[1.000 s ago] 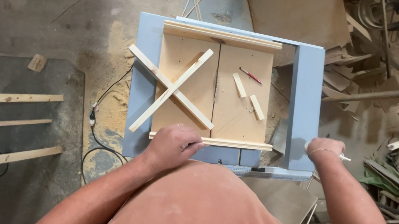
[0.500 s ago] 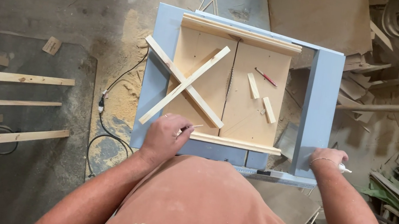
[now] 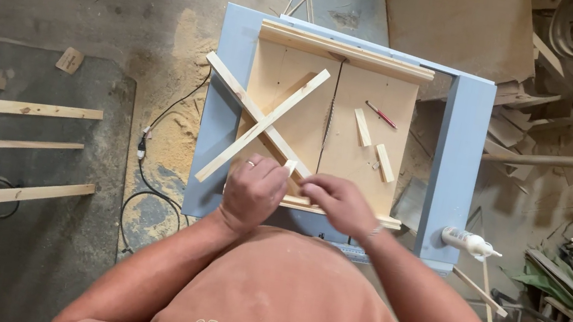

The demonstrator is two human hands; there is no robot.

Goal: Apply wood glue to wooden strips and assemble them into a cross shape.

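1. Now that your right hand (image 3: 340,205) has left the table's corner, the glue bottle (image 3: 469,243) lies there alone.
2. Both hands meet at the near rail of the wooden sled (image 3: 352,129).
3. Your left hand (image 3: 253,192) pinches a small wood block (image 3: 290,167), just below the crossed slats (image 3: 262,123).
4. Your right fingers seem to be closing on it; the grip is hidden.
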